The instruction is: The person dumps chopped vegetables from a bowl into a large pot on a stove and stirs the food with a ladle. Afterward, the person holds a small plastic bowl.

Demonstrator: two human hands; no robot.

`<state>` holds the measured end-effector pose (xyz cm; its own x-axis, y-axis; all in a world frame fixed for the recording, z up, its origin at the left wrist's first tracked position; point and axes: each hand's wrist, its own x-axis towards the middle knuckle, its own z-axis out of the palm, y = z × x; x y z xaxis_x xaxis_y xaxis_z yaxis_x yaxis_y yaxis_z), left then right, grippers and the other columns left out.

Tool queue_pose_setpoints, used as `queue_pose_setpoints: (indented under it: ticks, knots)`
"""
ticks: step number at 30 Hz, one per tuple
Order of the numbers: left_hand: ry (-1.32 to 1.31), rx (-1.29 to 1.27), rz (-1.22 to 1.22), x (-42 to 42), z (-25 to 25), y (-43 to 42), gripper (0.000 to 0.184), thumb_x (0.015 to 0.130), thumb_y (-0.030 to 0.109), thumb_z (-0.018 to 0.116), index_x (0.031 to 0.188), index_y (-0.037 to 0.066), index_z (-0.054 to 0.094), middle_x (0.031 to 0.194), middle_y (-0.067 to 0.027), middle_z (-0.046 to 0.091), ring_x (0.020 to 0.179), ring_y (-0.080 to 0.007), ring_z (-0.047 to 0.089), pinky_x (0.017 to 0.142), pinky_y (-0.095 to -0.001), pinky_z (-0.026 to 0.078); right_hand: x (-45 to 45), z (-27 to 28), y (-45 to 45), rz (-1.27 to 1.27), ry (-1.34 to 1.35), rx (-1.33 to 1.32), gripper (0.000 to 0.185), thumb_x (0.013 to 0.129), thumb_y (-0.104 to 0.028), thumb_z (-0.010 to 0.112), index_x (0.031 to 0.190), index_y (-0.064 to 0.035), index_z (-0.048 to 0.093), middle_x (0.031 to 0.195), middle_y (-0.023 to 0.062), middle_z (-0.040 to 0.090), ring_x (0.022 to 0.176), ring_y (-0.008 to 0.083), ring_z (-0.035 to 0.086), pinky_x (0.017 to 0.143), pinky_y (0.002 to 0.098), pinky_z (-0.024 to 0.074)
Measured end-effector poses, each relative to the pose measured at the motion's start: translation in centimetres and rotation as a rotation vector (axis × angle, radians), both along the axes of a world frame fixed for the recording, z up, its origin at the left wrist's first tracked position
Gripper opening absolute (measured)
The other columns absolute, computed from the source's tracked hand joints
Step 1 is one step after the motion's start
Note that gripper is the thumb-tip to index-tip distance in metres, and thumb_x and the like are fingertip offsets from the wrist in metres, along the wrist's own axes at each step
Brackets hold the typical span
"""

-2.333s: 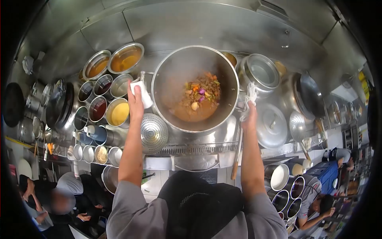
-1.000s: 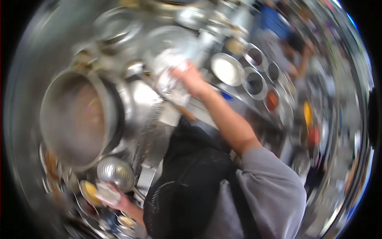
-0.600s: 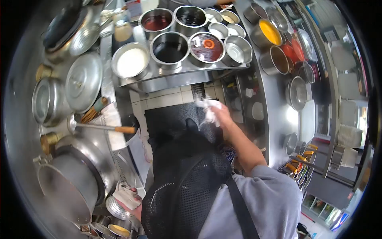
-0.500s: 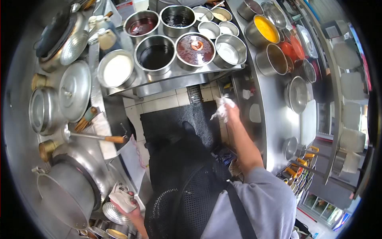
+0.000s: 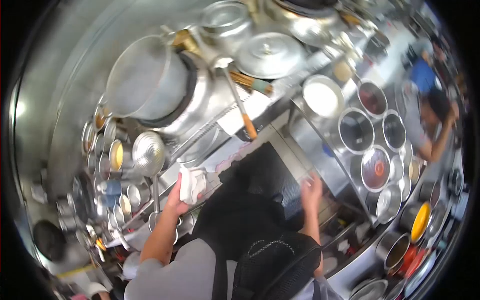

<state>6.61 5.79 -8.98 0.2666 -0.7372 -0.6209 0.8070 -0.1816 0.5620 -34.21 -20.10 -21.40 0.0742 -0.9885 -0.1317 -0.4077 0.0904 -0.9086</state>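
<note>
My left hand is closed round a folded white cloth, beside the front edge of the stove counter. Over the dark floor mat, my right hand is raised with its fingers apart and slightly blurred; no cloth shows in it. The large metal pot stands on the stove at the upper left, its inside hazy. A perforated ladle lies near my left hand. Farther up, a wooden-handled utensil rests across the counter edge.
A metal lid lies on the counter at the top. On the right, a steel table bears several pots, one with white liquid. Small sauce containers stand at the left. Another person is at the far right.
The view has swung back toward the stove. My left hand still holds its cloth and now shows higher in view. The white cloth seen earlier in my right hand no longer shows there.
</note>
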Motion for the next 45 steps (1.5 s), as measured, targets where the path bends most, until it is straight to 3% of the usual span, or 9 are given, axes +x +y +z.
queue_pose_setpoints:
  ticks: [3,10,12,16,23,29,33,35,45]
  knots:
    - [-0.066,-0.084,0.258,2.0,2.7,2.1,0.072,0.108,0.068,0.037,0.153,0.013,0.052,0.140,-0.0073,0.067,0.119,-0.0286,0.069,0.086,-0.0454,0.060,15.9,7.1,-5.5,0.449,0.207,-0.441,0.060,0.091,-0.013,0.074,0.146,-0.0023,0.054,0.138,0.0241,0.053,0.121,0.0423,0.060,0.104,0.0477,0.0502]
    - [-0.105,-0.241,0.772,11.4,5.1,8.3,0.075,0.107,0.071,0.037,0.157,0.015,0.046,0.144,-0.0091,0.063,0.125,-0.0347,0.066,0.097,-0.0522,0.059,34.5,2.6,-11.4,0.739,0.541,-0.306,0.097,0.080,0.000,0.067,0.167,-0.0093,0.024,0.127,0.0351,0.044,0.103,0.0537,0.062,0.094,0.0563,0.0543]
    - [-0.163,-0.205,0.884,14.2,5.2,9.1,0.074,0.108,0.070,0.038,0.157,0.016,0.047,0.145,-0.0076,0.063,0.124,-0.0320,0.066,0.093,-0.0498,0.059,35.8,2.9,-11.4,0.710,0.611,-0.463,0.092,0.082,-0.001,0.066,0.166,-0.0076,0.030,0.112,0.0250,0.055,0.088,0.0434,0.067,0.082,0.0494,0.0584]
    - [-0.217,-0.175,0.966,20.9,5.6,8.8,0.066,0.111,0.065,0.036,0.158,0.019,0.046,0.151,-0.0055,0.059,0.131,-0.0284,0.062,0.099,-0.0528,0.055,34.9,11.1,-10.7,0.570,-0.109,0.357,0.071,0.093,-0.001,0.055,0.163,-0.0072,0.041,0.069,-0.0030,0.050,0.057,0.0087,0.051,0.050,0.0272,0.0434]
    - [-0.543,-0.145,1.176,32.8,10.8,4.4,0.068,0.112,0.056,0.046,0.161,0.010,0.039,0.148,-0.0087,0.058,0.128,-0.0263,0.063,0.105,-0.0504,0.055,27.7,28.4,-13.5,0.682,0.464,-0.358,0.063,0.105,-0.015,0.065,0.164,-0.0109,0.043,0.069,0.0030,0.051,0.057,0.0101,0.047,0.055,0.0300,0.0421]
    - [-0.911,0.065,1.174,39.9,14.1,-1.9,0.063,0.115,0.051,0.041,0.164,0.010,0.043,0.144,-0.0134,0.055,0.126,-0.0216,0.058,0.108,-0.0379,0.048,38.0,48.3,-14.8,1.062,0.974,-0.784,0.059,0.097,-0.017,0.073,0.154,-0.0181,0.058,0.095,0.0173,0.072,0.069,0.0301,0.070,0.070,0.0446,0.0536]
    - [-1.387,0.585,0.918,42.0,12.3,-3.2,0.071,0.108,0.051,0.056,0.164,0.011,0.040,0.150,-0.0347,0.044,0.136,-0.0454,0.050,0.119,-0.0498,0.036,46.9,53.9,-13.6,1.250,1.290,-0.986,0.052,0.095,-0.019,0.072,0.146,-0.0248,0.064,0.097,0.0146,0.073,0.083,0.0369,0.072,0.075,0.0504,0.0569]
    - [-1.501,0.677,0.886,41.7,12.7,-3.5,0.087,0.094,0.050,0.076,0.159,0.002,0.043,0.146,-0.0355,0.050,0.136,-0.0462,0.053,0.116,-0.0503,0.040,50.7,54.5,-12.8,1.322,1.327,-0.981,0.051,0.095,-0.020,0.072,0.146,-0.0244,0.065,0.097,0.0149,0.073,0.087,0.0368,0.073,0.077,0.0497,0.0577]
    - [-1.297,0.858,0.626,43.1,14.6,-2.4,0.067,0.089,0.047,0.078,0.120,-0.009,0.060,0.113,-0.0340,0.073,0.109,-0.0489,0.071,0.097,-0.0526,0.055,58.6,41.2,-13.8,1.426,1.411,-0.940,0.052,0.106,-0.026,0.059,0.156,-0.0177,0.050,0.108,0.0228,0.075,0.094,0.0401,0.075,0.085,0.0528,0.0591]
